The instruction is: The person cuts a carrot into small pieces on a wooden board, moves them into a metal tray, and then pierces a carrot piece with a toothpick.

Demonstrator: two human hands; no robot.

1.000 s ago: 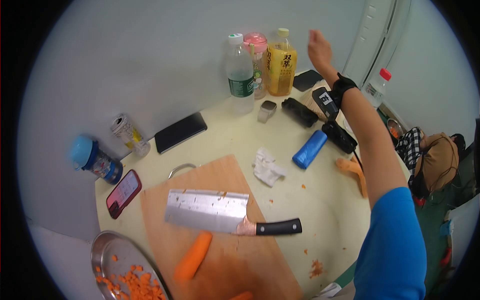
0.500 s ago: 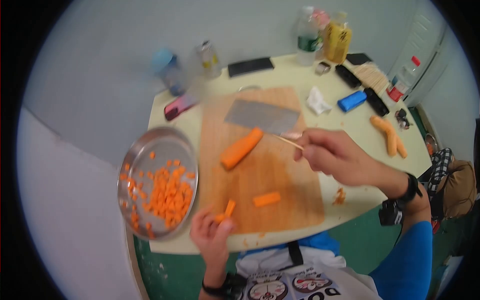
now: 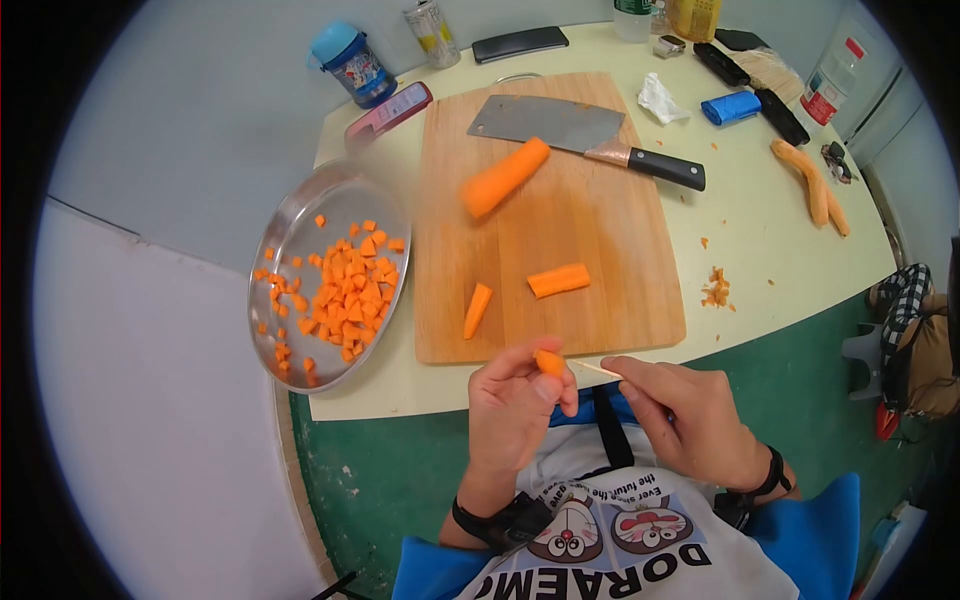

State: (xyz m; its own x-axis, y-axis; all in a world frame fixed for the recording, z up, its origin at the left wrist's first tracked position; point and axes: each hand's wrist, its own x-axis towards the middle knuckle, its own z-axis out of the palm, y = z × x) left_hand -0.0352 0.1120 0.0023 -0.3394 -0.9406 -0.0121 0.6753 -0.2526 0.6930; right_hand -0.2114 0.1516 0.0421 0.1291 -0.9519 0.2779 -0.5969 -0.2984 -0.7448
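Observation:
Just past the board's near edge, my left hand (image 3: 512, 405) pinches a small carrot piece (image 3: 548, 362) between thumb and fingers. Close on its right, my right hand (image 3: 690, 415) grips a thin wooden skewer (image 3: 597, 369), its tip pointing at that piece. On the wooden cutting board (image 3: 620, 225) lie a carrot strip (image 3: 477, 310), a flat carrot slab (image 3: 559, 281) and a thick peeled carrot (image 3: 507, 178). Behind the thick carrot rests a cleaver (image 3: 550, 121), its black handle overhanging the board's right side.
Left of the board, a round metal dish (image 3: 262, 300) holds diced carrot. Carrot scraps (image 3: 716, 288) and a forked peeled carrot (image 3: 812, 186) lie to the right. Farther back are a crumpled tissue (image 3: 660, 98), a blue packet (image 3: 731, 107), a phone (image 3: 390, 112) and a blue-lidded bottle (image 3: 354, 65).
My right hand has come down with the skewer from beside the cleaver to near my left hand. My left hand has lifted a carrot piece off the board. The view has tilted downward.

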